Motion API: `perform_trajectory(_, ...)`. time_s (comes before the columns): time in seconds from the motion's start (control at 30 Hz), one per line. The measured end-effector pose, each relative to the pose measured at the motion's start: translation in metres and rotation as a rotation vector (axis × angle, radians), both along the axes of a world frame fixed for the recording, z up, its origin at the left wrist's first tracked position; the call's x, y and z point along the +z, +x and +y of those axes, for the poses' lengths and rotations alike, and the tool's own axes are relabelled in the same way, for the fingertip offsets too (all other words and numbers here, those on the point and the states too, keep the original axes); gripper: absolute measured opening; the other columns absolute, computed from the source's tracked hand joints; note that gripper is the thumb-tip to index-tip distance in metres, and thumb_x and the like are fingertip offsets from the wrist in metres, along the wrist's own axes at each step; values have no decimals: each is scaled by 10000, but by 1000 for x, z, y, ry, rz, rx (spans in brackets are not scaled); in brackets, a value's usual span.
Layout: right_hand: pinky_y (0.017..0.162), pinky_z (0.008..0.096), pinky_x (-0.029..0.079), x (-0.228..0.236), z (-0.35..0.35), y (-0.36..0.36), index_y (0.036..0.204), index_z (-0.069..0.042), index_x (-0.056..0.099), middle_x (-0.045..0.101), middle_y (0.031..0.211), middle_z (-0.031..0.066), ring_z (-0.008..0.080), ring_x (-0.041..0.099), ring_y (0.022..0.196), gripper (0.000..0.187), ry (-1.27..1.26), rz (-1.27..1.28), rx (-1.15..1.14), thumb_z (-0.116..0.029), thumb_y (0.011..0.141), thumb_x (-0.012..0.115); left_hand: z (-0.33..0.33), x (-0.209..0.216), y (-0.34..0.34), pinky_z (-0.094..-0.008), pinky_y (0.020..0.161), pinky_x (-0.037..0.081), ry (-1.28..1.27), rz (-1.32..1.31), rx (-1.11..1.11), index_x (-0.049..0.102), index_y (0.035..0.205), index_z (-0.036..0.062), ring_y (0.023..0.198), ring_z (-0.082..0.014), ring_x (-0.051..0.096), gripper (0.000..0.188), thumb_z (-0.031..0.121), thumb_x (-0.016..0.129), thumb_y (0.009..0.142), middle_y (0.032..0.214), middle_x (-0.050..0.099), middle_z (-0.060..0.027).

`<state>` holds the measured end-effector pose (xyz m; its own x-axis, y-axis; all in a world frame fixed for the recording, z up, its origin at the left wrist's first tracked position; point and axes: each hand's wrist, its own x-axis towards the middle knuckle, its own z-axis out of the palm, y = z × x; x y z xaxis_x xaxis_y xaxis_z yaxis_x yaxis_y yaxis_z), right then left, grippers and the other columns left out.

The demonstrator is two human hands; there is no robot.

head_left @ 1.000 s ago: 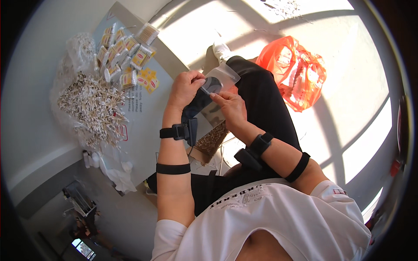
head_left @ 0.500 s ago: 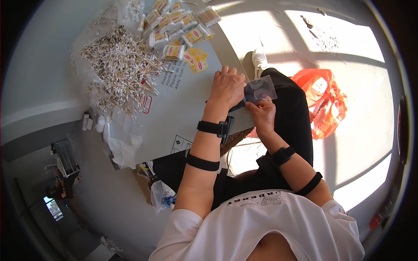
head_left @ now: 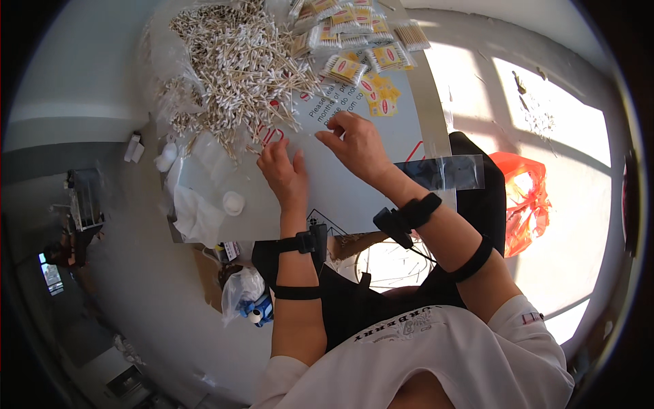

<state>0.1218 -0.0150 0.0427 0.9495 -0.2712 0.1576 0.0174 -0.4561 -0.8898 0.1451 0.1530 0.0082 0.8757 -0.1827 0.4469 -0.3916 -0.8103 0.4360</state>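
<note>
A large heap of loose cotton swabs (head_left: 238, 68) spills from a clear plastic bag (head_left: 160, 58) onto the grey table board (head_left: 327, 198). My left hand (head_left: 284, 174) is at the heap's near edge, thumb apart from the fingers, its fingertips beside a few stray swabs. To its right, my right hand (head_left: 357, 143) hovers over the board with bent fingers and a gap at the thumb; I see nothing held. A clear, flat plastic sleeve (head_left: 456, 172) lies at the board's right edge, partly under my right forearm. Yellow printed cards (head_left: 381, 95) lie beyond my right hand.
Packed bundles of swabs (head_left: 344, 69) are piled at the far side. A white crumpled sheet (head_left: 196, 213) and a small white roll (head_left: 233, 203) sit at the near left. On the floor to the right stands a red plastic bag (head_left: 523, 204).
Both hands have let go of the plastic sleeve, which now lies at the board's right edge. They have moved left, the left hand to the swab heap. The view has shifted.
</note>
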Motion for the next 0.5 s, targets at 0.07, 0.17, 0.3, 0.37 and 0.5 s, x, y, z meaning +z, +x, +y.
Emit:
perform_trajectory(0.07,663,398,510,-3,35,37,870,4,619,634,796,132,296,644,730,329,-90,16,6,-300,802,726,5,-12,0,-466,880,404,-25,-16,66,583,1029,65,1015,-367,479,296,24,676,751,1066,540,-141)
perform_trajectory(0.17,721,429,517,-17,57,68,867,-9,623,637,833,146,335,651,806,345,-416,-45,-51,-332,779,705,-1,-16,4,-453,840,405,-30,3,118,587,947,79,968,-352,489,243,20,688,734,1011,538,-120)
perform_trajectory(0.3,720,415,528,-29,50,78,815,-34,638,641,809,167,352,643,797,164,-464,159,40,-169,723,659,4,-8,4,-446,788,400,-19,65,-28,572,862,90,923,-326,501,201,-1,686,724,969,541,-76)
perform_trajectory(0.37,700,426,516,-23,28,67,774,-46,626,638,768,155,345,642,794,129,-409,248,49,-154,708,649,6,-1,-6,-444,781,396,-35,112,-85,571,847,91,919,-319,500,193,-5,685,724,960,540,-65)
perform_trajectory(0.5,694,421,501,-20,-9,30,754,-62,619,629,769,129,343,624,772,79,-399,254,362,-98,701,665,-3,2,-34,-459,834,390,-29,177,-189,582,953,94,988,-312,495,283,-1,700,714,1019,540,-77)
